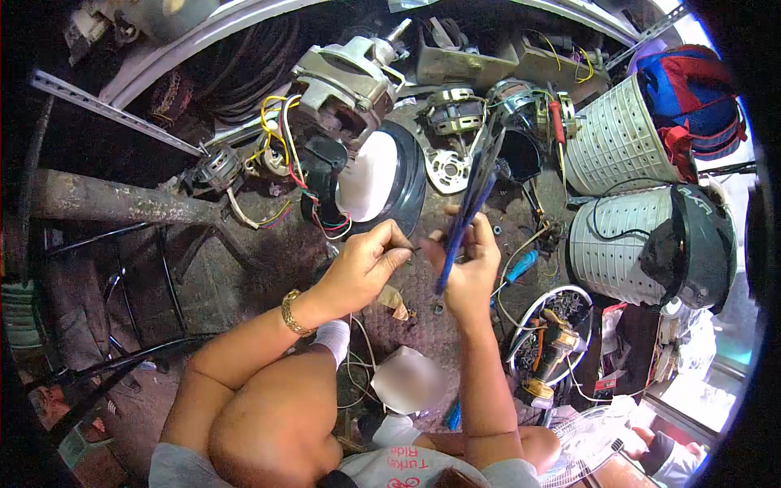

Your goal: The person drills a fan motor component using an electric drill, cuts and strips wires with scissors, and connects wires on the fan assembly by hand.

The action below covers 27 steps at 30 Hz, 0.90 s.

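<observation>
While a blue-handled tool is being clasped by the right hand, the left hand is being held pinched nearby, its contents unclear.

Head-worn wide camera looks steeply down over both hands, close by

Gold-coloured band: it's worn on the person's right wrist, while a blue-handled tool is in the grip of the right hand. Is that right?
Not quite: the head view shows the gold-coloured band on the left wrist. The blue-handled tool is in the grip of the right hand.
</observation>
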{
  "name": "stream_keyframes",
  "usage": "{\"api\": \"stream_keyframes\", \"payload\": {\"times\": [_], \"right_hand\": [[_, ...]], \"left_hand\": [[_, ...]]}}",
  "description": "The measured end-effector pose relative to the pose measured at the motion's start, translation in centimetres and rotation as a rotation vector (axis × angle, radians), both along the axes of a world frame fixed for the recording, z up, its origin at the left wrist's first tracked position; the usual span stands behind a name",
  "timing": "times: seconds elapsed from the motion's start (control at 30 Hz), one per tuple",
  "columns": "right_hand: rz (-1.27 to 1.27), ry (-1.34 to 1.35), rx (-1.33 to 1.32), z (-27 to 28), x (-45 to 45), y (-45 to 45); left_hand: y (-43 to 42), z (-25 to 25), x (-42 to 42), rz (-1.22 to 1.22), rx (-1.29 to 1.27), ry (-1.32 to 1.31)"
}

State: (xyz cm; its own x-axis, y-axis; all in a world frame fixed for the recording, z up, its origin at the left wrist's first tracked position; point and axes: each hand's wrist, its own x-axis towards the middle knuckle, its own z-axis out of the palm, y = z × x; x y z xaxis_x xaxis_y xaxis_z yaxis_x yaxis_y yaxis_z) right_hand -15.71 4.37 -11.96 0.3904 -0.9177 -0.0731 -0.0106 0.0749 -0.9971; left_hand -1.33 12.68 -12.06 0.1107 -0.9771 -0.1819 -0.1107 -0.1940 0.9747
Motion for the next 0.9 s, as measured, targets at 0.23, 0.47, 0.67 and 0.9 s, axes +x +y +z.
{"api": "stream_keyframes", "payload": {"times": [0.23,0.47,0.67,0.9], "right_hand": [[0.204,0.383,-0.165,-2.6,-5.8,2.2],[0.31,0.455,-0.444,-2.3,-5.2,2.2],[0.259,0.488,-0.534,-2.1,-4.7,2.0],[0.106,0.494,-0.507,-3.1,-5.3,2.2]], "left_hand": [[0.5,-0.6,-0.2,0.187,-0.133,0.248],[0.3,-0.4,-0.3,0.178,-0.175,0.321],[0.1,-0.4,-0.3,0.169,-0.14,0.346],[-1.1,0.1,0.0,0.134,-0.223,0.236]]}}
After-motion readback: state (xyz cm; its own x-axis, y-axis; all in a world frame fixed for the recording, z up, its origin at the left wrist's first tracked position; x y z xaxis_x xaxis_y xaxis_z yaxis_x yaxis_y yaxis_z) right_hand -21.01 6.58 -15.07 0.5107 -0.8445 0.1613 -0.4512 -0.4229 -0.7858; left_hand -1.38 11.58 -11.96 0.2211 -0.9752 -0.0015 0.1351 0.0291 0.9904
